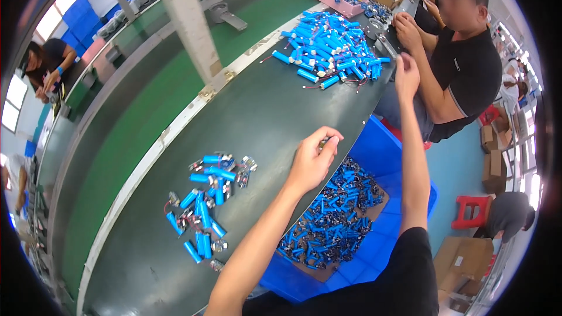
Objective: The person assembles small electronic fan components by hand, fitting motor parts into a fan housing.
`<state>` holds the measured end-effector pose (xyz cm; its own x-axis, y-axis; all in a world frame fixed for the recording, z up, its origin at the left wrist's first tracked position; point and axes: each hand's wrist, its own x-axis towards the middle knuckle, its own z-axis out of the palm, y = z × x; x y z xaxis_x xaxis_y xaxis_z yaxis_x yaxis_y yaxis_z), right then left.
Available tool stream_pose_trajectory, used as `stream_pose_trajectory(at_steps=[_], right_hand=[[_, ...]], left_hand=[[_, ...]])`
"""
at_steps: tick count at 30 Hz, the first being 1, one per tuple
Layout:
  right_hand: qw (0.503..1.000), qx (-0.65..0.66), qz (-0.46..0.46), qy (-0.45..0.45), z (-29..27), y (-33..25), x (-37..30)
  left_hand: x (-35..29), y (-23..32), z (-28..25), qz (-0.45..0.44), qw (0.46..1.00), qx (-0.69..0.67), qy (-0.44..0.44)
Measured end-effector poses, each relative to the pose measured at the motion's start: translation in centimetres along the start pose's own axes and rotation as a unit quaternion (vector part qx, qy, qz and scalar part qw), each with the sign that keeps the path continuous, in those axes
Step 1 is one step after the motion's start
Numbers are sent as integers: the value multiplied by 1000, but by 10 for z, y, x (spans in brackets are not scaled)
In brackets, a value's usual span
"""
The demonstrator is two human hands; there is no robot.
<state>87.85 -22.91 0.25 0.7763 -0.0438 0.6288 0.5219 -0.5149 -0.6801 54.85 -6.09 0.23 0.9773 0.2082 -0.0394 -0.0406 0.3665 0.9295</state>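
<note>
Blue battery pile (328, 44): loose cylinders, thin red/dark leads, some white ends, heaped at all angles on the far part of the desk (246, 117). Edge battery (383, 59) lies on its side, just beside the right hand (408, 79). Smaller battery cluster (205, 215) on the near part, lying flat, mixed with small metallic parts. Small piece in the left hand (316, 161), mostly hidden, can't identify.

L. hand (316, 161): palm mostly hidden, contents unclear. R. hand (407, 77): contact w/ adj. blue cyl. (383, 59) unclear. Blue bin (376, 140): partly hidden by black shirt (374, 292); parts (339, 216) inside too small to ID. Bench (134, 263): near end cut off at lower edge.
</note>
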Motion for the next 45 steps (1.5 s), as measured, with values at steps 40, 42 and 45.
stream_pose_trajectory(at_steps=[40, 42, 45], right_hand=[[905, -311, 15, -291, 347, -362, -177], [909, -294, -15, -293, 342, -364, -182], [930, -254, -101, -246, 332, -353, -182]], left_hand=[[-402, 101, -286, 116, 927, 3, 357], [-400, 104, -289, 141, 926, -9, 350], [-393, 105, -289, 139, 931, 11, 337]])
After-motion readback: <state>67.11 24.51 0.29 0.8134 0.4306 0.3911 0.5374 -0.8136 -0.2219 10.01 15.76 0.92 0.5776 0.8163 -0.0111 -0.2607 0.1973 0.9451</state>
